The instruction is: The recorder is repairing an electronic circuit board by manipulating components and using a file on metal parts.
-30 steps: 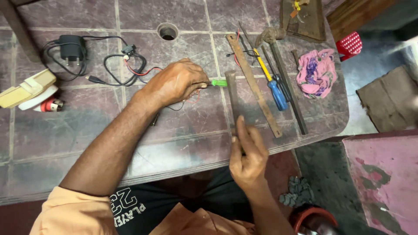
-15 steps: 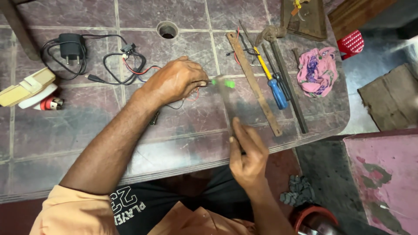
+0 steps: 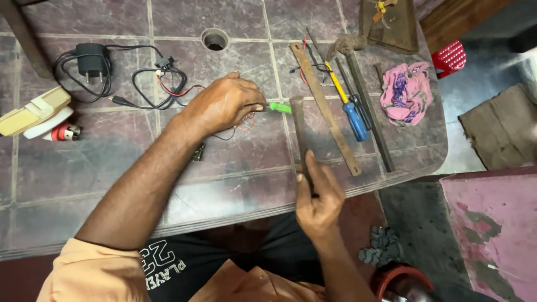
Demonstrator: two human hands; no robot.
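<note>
Green-tipped piece (image 3: 279,107) — small, bright and stubby — sticks out from the fingertips of the left hand (image 3: 224,103), lying low over the tiled table (image 3: 100,184). Its long axis runs nearly level across the view, the free end pointing toward the person's right and tilted slightly toward the near edge. The left hand is clenched around its hidden end, knuckles up, and thin red and black wires (image 3: 238,126) trail out from under the palm.

Just past the green tip stands the dark metal bar (image 3: 300,134), which the right hand (image 3: 319,198) grips at its near end, fingers wrapped and thumb laid along the shaft. The bar's long axis runs away from the body, almost straight up the view, its far end level with the green tip and very close to it; whether the two touch cannot be told.

Beyond the bar lie a rusty flat file (image 3: 324,106), a blue-handled screwdriver (image 3: 349,109) and a long dark rod (image 3: 369,112) — all roughly parallel, slanting toward the table's right corner. A pink cloth (image 3: 405,92) sits further right. On the far left rests a black charger (image 3: 92,59) with coiled cable.
</note>
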